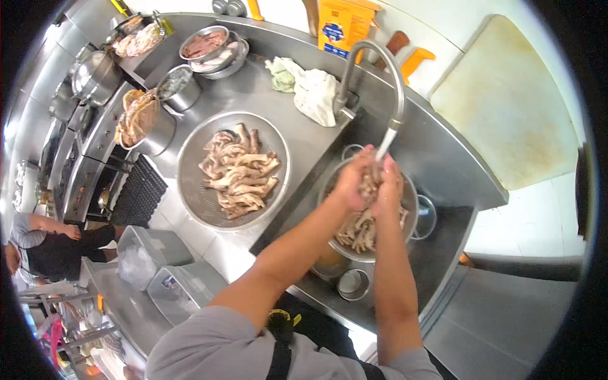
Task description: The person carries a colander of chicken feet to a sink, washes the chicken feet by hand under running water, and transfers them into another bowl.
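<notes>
My left hand [353, 182] and my right hand [389, 187] are closed together around a clump of pale brown, mushroom-like pieces [370, 183]. They are right under the spout of the tall faucet [400, 95], and water runs onto them. Below my hands, a round metal bowl [410, 201] in the sink holds more of these pieces [358, 233], partly hidden by my wrists. A large perforated metal colander [190, 190] sits on the counter to the left, with a heap of similar long, limp pieces [240, 171] in it.
A white cloth [316, 92] lies behind the colander. Metal pots [178, 87] and stacked bowls [206, 49] stand at the back left. A metal cup [353, 285] is in the sink [443, 244]. A cutting board [506, 107] leans at right. Another person [54, 244] is at far left.
</notes>
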### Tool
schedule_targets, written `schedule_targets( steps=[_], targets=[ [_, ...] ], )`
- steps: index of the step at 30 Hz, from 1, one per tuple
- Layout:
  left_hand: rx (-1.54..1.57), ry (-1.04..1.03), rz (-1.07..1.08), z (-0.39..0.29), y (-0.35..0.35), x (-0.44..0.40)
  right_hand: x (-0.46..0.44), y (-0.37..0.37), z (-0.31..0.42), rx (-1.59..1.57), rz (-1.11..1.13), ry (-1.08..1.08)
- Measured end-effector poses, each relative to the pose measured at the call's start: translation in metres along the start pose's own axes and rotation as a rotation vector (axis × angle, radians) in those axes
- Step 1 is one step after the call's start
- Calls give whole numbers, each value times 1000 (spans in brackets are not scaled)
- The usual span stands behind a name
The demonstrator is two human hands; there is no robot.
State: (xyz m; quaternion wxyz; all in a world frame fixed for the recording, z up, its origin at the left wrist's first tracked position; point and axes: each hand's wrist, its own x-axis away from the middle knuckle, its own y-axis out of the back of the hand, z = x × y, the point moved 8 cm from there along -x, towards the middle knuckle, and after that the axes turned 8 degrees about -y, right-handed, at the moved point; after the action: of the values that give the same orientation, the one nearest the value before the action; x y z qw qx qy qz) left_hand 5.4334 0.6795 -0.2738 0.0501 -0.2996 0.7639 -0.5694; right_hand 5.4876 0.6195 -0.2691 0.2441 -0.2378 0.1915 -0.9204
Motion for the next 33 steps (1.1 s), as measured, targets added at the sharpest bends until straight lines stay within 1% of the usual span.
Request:
schedule_targets(
  steps=[2,3,6,8,10,12,13,15,17,19,20,21,22,23,24,25,27,31,33],
  targets=[
    [146,-26,120,-9,8,-2,1,-9,6,-79,106,-46],
    [202,-41,116,-7,8,-1,-11,0,-4,-146,152,-109],
    [325,-97,96,-7,7,2,-10,4,8,-288,344,-98],
    [367,-120,93,-7,10,1,-11,8,8,-280,370,-23],
    [342,-81,139,-8,14,8,-7,6,6,-272,396,52],
    [263,-24,167,-8,9,28,24,-1,15,-25,239,23],
    [182,-45,94,0,12,33,41,-9,13,104,183,0],
    [-211,192,-60,19,31,52,56,17,-11,417,-76,9],
    [-204,384,-300,65,88,62,54,59,-66,505,-144,-109],
    [-172,332,-184,54,78,80,69,79,-83,435,-215,30],
    [-155,305,-126,50,74,84,87,54,-63,400,-249,101],
    [-22,197,-151,41,75,78,102,34,-56,181,-251,-3],
    [12,178,-152,27,53,88,108,17,-43,96,-70,10],
    [46,160,-154,3,31,99,108,2,-31,6,55,45],
    [108,116,-75,-16,17,99,108,-12,-19,-85,184,68],
    [168,65,2,-38,9,97,104,-35,-11,-189,267,113],
    [260,28,102,-52,-6,102,112,-52,4,-204,275,138],
    [213,-85,51,-102,-17,127,127,-101,6,-415,500,78],
    [196,-130,67,-131,-16,140,139,-130,1,-429,538,81]
  ],
)
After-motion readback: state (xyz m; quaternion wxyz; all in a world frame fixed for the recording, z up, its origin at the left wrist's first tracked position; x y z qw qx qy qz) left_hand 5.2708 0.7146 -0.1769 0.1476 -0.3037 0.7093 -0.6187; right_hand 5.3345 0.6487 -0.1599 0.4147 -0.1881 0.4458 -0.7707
